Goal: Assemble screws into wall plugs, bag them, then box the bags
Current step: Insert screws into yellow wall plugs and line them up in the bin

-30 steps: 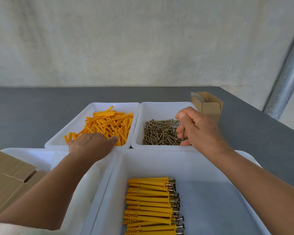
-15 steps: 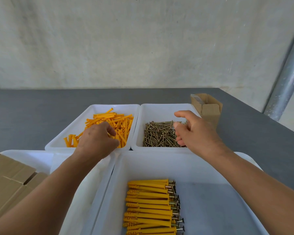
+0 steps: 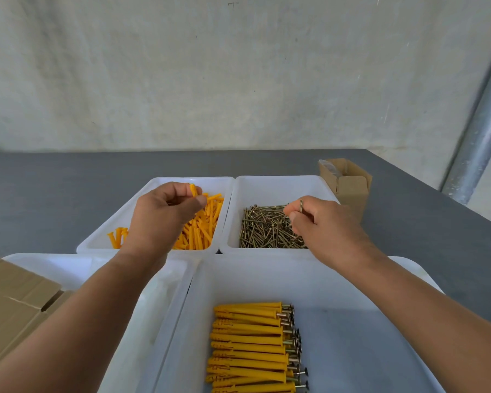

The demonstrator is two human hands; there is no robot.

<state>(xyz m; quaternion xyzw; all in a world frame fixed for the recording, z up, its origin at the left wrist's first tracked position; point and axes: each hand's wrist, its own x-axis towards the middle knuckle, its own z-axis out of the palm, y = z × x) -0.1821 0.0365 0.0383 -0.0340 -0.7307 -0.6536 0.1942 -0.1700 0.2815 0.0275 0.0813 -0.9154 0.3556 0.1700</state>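
Soft, even daylight, bright but without glare; the white trays (image 3: 267, 185) keep their detail. Shadows are faint, just a grey cast on the near tray (image 3: 352, 279) floor. My fingers (image 3: 182, 191) and the screws (image 3: 267, 231) look crisp. The wide lens bows the pipe (image 3: 482, 137) and the counter (image 3: 68, 180) edge.

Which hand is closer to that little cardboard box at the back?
Right. The right hand, pinching a screw over the screw tray, is just left of the cardboard box. The left hand holds a plug over the plug tray, farther left.
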